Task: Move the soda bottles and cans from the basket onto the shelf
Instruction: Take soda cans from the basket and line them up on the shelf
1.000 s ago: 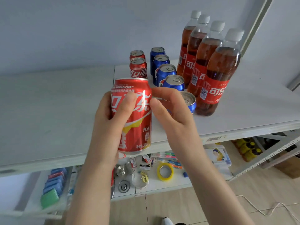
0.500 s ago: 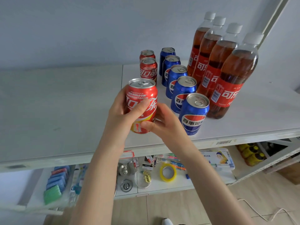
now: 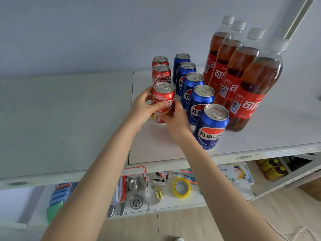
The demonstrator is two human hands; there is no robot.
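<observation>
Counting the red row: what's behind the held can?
Two red cans stand in line behind it: a middle can, then a back can, mostly covered except its top.

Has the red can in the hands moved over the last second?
Yes. The red can went forward, from over the front edge of the shelf to just in front of the standing red cans.

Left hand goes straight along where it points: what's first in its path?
The left hand grips the front red can. Straight on, that can would likely hit the middle red can just behind; the gap between them is hard to judge.
</observation>
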